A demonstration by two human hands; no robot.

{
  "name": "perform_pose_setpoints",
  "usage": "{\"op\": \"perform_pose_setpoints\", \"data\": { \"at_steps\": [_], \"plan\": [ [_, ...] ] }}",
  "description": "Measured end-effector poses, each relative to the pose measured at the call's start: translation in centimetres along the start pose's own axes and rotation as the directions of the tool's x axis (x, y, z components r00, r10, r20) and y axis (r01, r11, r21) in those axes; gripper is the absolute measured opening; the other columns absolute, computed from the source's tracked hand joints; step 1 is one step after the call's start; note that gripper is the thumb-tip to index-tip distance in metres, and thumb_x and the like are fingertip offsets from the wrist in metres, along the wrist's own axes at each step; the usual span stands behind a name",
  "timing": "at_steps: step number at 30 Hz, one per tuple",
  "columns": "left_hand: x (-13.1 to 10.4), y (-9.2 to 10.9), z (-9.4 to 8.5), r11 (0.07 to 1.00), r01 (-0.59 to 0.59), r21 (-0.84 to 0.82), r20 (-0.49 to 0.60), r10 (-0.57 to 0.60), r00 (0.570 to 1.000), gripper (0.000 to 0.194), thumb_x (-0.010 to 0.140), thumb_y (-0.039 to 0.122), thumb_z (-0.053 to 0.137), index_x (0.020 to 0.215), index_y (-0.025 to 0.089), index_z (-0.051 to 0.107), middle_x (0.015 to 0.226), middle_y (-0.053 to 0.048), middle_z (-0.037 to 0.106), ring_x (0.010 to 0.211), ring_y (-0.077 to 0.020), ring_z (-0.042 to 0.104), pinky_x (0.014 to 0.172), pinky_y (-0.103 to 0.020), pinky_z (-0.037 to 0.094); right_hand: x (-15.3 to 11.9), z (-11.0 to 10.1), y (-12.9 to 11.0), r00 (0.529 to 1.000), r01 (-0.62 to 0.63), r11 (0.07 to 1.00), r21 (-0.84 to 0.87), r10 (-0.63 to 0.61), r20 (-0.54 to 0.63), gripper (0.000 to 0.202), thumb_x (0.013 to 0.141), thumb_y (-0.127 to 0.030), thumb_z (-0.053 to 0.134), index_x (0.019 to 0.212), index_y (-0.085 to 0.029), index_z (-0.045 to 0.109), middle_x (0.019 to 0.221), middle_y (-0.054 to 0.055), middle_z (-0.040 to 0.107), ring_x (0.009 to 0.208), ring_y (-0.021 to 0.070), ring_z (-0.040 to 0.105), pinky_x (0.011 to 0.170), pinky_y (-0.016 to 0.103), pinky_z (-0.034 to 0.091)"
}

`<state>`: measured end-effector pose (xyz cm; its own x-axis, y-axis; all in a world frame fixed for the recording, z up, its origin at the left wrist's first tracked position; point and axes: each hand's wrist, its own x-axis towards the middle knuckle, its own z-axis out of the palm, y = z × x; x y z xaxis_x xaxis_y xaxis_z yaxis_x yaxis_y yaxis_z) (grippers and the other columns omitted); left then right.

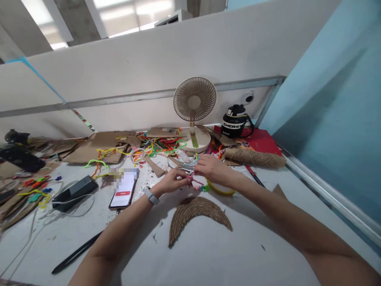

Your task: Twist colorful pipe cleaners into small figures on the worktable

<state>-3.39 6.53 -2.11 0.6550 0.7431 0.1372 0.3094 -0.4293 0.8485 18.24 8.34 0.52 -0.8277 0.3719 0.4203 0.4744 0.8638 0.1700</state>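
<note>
My left hand, with a grey band at the wrist, pinches a pink pipe cleaner between thumb and fingers. From the other side my right hand also has its fingers closed on the pink strand, close to the left fingertips. Just below hangs or lies a short row of small coloured twists, pink, blue and green; whether they join the pink strand I cannot tell. A yellow ring lies under my right wrist. Nearer to me, a brown crescent covered in rows of twine lies flat on the white table.
A phone and a black power bank with white cables lie left. Behind my hands stand a desk fan and a black jug. Cardboard, tangled pipe cleaners, a twine roll and a black pen surround the work.
</note>
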Motion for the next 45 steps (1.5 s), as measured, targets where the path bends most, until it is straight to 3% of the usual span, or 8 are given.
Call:
{"op": "perform_pose_setpoints", "data": {
  "at_steps": [7, 13, 22, 28, 37, 45],
  "plan": [
    [0.3, -1.2, 0.4, 0.992, 0.061, -0.110, -0.031, -0.065, 0.997, 0.042, 0.084, 0.048, 0.053, 0.080, 0.010, 0.071, 0.076, -0.008, 0.070, 0.070, -0.0151, 0.060, 0.067, -0.024, 0.045, 0.0, -0.3, -0.3, 1.000, 0.014, 0.991, -0.134, -0.017, -0.021, 0.021, 0.091, -0.017, 0.049, 0.079, -0.017, 0.065, 0.074, 0.004, 0.060, 0.078, 0.0183, 0.051, 0.081, 0.034, 0.039],
    [0.5, -1.4, 1.0, 0.994, 0.039, -0.106, -0.104, -0.050, 0.993, 0.040, 0.083, 0.048, 0.055, 0.087, 0.012, 0.070, 0.085, -0.009, 0.069, 0.078, -0.0166, 0.060, 0.071, -0.025, 0.045, -0.1, 0.1, 0.2, 0.999, 0.010, 0.988, -0.153, -0.016, -0.038, 0.019, 0.091, -0.019, 0.051, 0.083, -0.018, 0.067, 0.073, 0.004, 0.059, 0.076, 0.0174, 0.050, 0.079, 0.033, 0.040],
    [0.3, -2.0, 1.7, 0.974, 0.043, -0.221, -0.115, -0.070, 0.991, 0.044, 0.090, 0.050, 0.042, 0.096, 0.013, 0.065, 0.092, -0.009, 0.067, 0.086, -0.0170, 0.059, 0.079, -0.028, 0.046, 0.0, -0.5, -0.2, 0.998, 0.028, 0.974, -0.225, -0.038, -0.040, 0.023, 0.093, -0.018, 0.046, 0.088, -0.019, 0.068, 0.075, 0.003, 0.059, 0.079, 0.0169, 0.051, 0.085, 0.035, 0.040],
    [0.4, -2.4, 2.0, 0.991, -0.005, -0.133, -0.170, -0.018, 0.985, 0.042, 0.090, 0.049, 0.042, 0.100, 0.013, 0.061, 0.092, -0.008, 0.065, 0.087, -0.0165, 0.059, 0.081, -0.029, 0.046, 0.2, -0.2, -0.2, 0.999, 0.029, 0.970, -0.243, -0.039, -0.034, 0.026, 0.093, -0.016, 0.043, 0.083, -0.018, 0.068, 0.073, 0.003, 0.059, 0.075, 0.0160, 0.051, 0.090, 0.036, 0.038],
    [0.6, -2.8, 1.8, 0.986, -0.028, -0.164, -0.227, -0.010, 0.974, 0.040, 0.089, 0.051, 0.045, 0.095, 0.013, 0.058, 0.087, -0.007, 0.063, 0.080, -0.0150, 0.059, 0.076, -0.028, 0.048, 1.3, -0.4, 0.2, 1.000, 0.010, 0.983, -0.181, -0.010, -0.003, 0.021, 0.090, -0.018, 0.049, 0.083, -0.017, 0.068, 0.074, 0.005, 0.061, 0.076, 0.0168, 0.050, 0.087, 0.035, 0.038],
    [0.8, -3.0, 1.1, 0.999, -0.039, -0.014, -0.333, 0.032, 0.942, 0.043, 0.090, 0.051, 0.040, 0.087, 0.013, 0.059, 0.079, -0.005, 0.062, 0.072, -0.0137, 0.055, 0.070, -0.026, 0.044, 3.4, -0.8, 0.4, 0.999, 0.012, 0.979, -0.202, -0.001, 0.054, 0.017, 0.089, -0.017, 0.052, 0.081, -0.016, 0.067, 0.077, 0.007, 0.064, 0.080, 0.0185, 0.053, 0.086, 0.035, 0.037]
  ]
}}
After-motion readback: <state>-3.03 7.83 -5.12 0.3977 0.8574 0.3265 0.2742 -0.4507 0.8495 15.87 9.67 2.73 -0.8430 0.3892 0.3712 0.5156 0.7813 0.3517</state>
